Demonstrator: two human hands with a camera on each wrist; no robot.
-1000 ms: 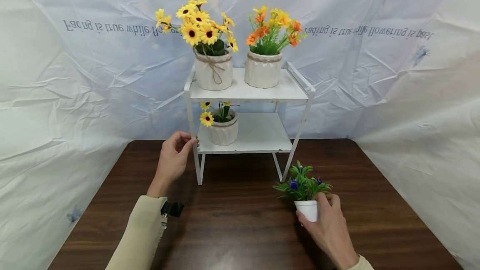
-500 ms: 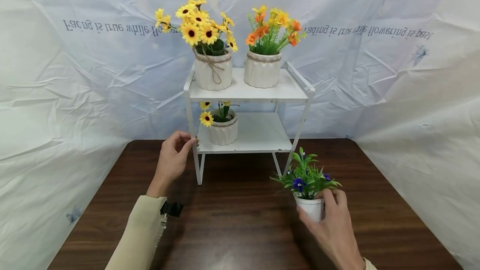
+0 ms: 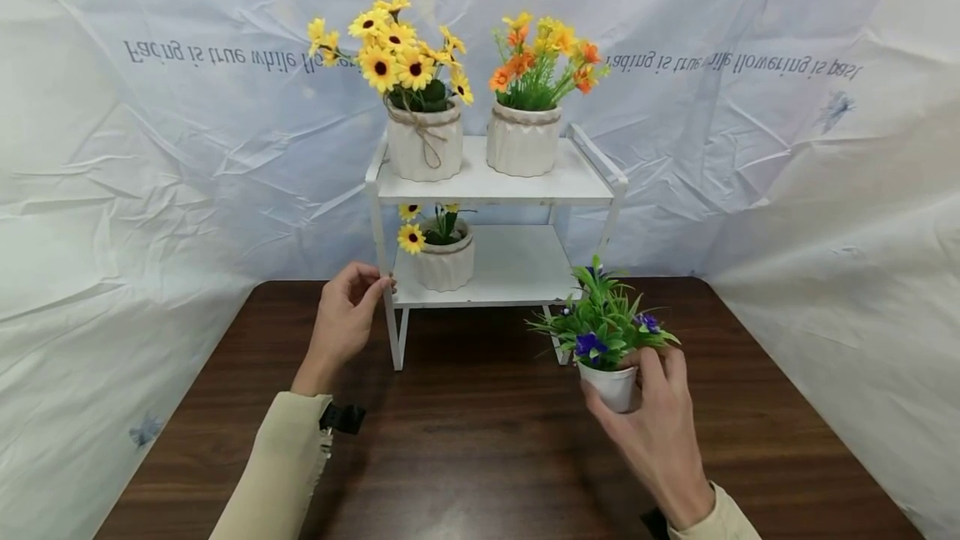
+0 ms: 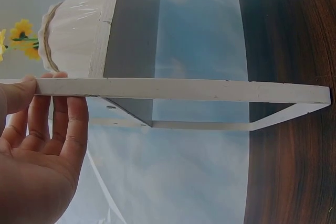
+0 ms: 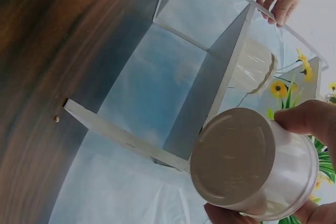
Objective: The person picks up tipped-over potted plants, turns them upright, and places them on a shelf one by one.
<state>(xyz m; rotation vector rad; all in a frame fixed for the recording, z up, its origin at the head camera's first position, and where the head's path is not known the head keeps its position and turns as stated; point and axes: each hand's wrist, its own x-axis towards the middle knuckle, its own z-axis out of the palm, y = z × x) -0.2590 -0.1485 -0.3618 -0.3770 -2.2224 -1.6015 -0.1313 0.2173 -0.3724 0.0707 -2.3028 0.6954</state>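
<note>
My right hand grips a small white pot holding a green plant with purple flowers. The pot is off the table, in front of the rack's right front leg; its underside faces the right wrist camera. My left hand pinches the left front leg of a white two-tier rack, thumb on one side and fingers on the other. On the lower shelf a cream pot with yellow flowers stands at the left, close to that hand.
On the top shelf stand a cream pot with yellow sunflowers and another with orange and yellow flowers. The rack stands on a dark wooden table, with pale printed cloth hanging behind and at the sides.
My right hand has lifted the potted plant upward from near the tabletop and moved it towards the rack, tilting it slightly. The left hand stays on the rack leg.
</note>
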